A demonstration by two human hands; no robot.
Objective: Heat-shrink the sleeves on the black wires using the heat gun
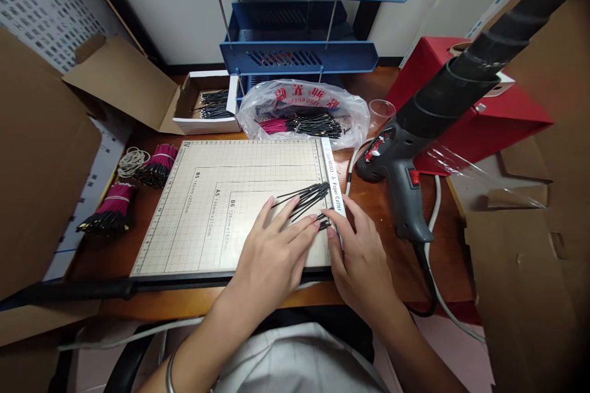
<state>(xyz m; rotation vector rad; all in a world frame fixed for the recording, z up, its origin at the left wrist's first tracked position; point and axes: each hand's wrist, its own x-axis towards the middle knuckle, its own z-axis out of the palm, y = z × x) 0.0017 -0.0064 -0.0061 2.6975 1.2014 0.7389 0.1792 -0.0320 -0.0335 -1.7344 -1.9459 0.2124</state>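
My left hand [275, 248] lies flat on the beige paper cutter board [207, 209], fingers spread over a small row of thin black wires [304, 198]. My right hand [357, 252] rests beside it at the board's right edge; its fingertips touch the near ends of the wires by the white ruler strip [332, 178]. Neither hand is closed around anything.
A black heat gun [415, 153] stands right of the board, its cord trailing off the desk. Behind are a plastic bag of wires [304, 113], a white box of wires [207, 104], a blue tray rack [299, 49] and a red box [483, 110]. Pink-tipped wire bundles [110, 206] lie left. Cardboard flanks both sides.
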